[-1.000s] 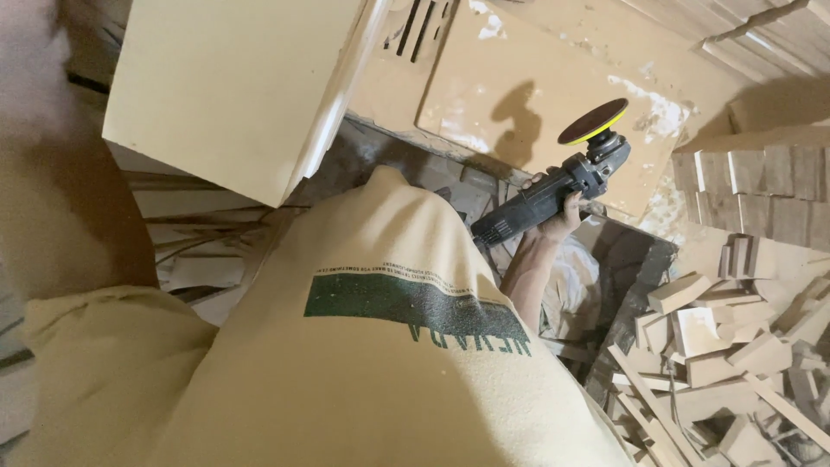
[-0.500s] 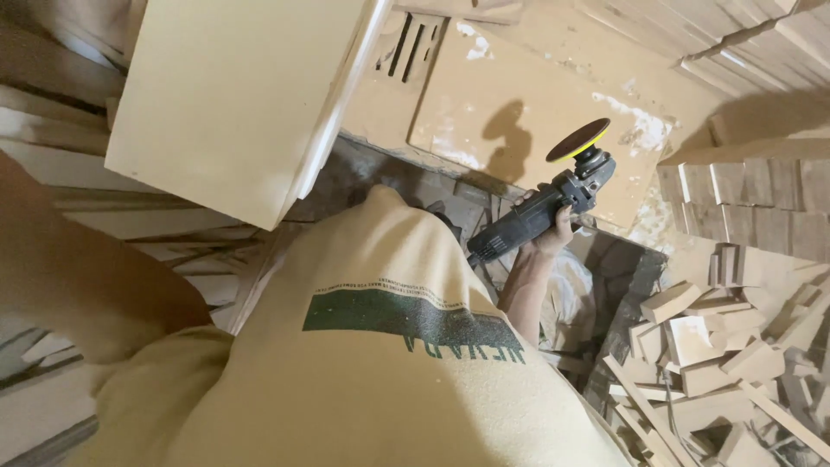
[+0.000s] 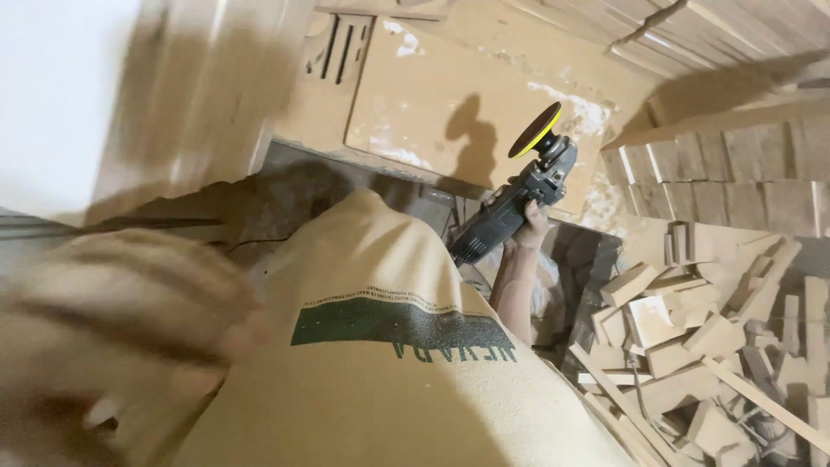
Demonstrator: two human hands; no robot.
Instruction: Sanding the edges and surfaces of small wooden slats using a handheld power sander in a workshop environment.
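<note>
Right hand (image 3: 529, 232) is wrapped tight around the dark body of an angle grinder (image 3: 512, 207), fingers closed about the barrel; the tool is held up in the air, tilted, with its round sanding disc (image 3: 535, 130) at the upper end, dark face and yellow rim turned edge-on. Left hand (image 3: 112, 346) is only a streak of motion blur at the lower left, well apart from the grinder; whether it is open or holds anything cannot be told. Behind the grinder lies a flat beige panel (image 3: 424, 95) with patches of white filler, and the tool's shadow falls on it just left of the disc. Below and to the right of the grinder sits a heap of wood offcuts (image 3: 692, 346); above that heap, stacked boards (image 3: 735, 182). Left of the grinder, the person's cream shirt (image 3: 380, 380) fills the foreground.
</note>
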